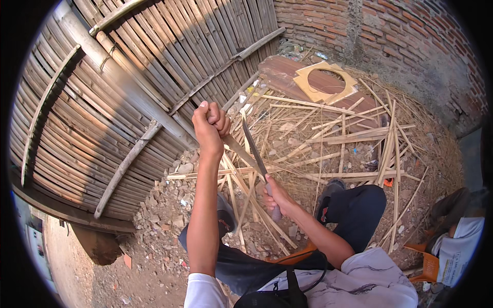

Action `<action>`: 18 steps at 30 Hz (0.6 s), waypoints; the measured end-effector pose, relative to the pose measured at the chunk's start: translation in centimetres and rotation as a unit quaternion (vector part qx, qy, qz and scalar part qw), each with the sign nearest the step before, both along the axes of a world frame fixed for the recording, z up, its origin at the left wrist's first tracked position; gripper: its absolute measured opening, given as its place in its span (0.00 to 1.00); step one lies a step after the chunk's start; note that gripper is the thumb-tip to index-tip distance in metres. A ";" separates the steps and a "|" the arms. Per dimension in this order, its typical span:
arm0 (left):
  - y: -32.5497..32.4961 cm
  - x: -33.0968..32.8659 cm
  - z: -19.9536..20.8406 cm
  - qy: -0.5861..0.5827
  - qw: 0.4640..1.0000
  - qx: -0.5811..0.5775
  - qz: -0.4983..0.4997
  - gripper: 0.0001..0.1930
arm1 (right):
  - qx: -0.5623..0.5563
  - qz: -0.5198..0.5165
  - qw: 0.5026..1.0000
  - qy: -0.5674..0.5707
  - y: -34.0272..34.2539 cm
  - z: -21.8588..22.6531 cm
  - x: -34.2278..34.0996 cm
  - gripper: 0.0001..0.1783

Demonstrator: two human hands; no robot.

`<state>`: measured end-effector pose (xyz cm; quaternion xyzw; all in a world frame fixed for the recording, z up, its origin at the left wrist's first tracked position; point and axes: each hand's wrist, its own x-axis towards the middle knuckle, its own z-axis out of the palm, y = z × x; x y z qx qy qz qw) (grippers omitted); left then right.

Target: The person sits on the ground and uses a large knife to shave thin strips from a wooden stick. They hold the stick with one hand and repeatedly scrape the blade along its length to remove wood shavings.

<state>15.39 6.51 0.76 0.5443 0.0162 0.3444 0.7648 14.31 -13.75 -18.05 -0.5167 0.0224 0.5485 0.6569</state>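
Note:
My left hand (209, 128) is raised in front of the bamboo wall, its fingers closed in a fist around the upper end of a bamboo strip (240, 150). That strip slants down to the right toward my other hand. In my right hand (280, 196) is a long knife (253, 143), gripped by its worn handle. Its dark, narrow blade points up and away from me, crossing close to the strip; whether the two touch I cannot tell. Several loose split bamboo strips (336, 137) lie scattered on the ground beyond and between my feet.
A bamboo slat wall (154, 66) rises close on the left, and a brick wall (400, 31) closes the far right. Ahead, a brown board (280, 69) carries a cardboard piece (304, 84) with a round hole. Another person in a white shirt (465, 238) sits at right near an orange stool (430, 268).

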 end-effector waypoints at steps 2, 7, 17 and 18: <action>-0.2 0.1 0.0 -0.002 1.000 0.000 -0.003 0.25 | 0.019 0.004 0.999 -0.025 0.1 1.0 0.2 0.33; -1.2 0.8 0.1 0.010 1.000 0.012 0.004 0.25 | 0.076 -0.006 0.990 -0.122 1.6 3.8 0.5 0.34; 0.0 0.2 0.2 -0.002 1.000 -0.002 0.028 0.24 | 0.004 -0.019 1.000 -0.024 1.1 0.0 1.0 0.33; -0.3 0.3 0.2 -0.003 1.000 -0.001 0.025 0.24 | 0.013 -0.034 0.999 -0.028 1.1 0.7 1.2 0.33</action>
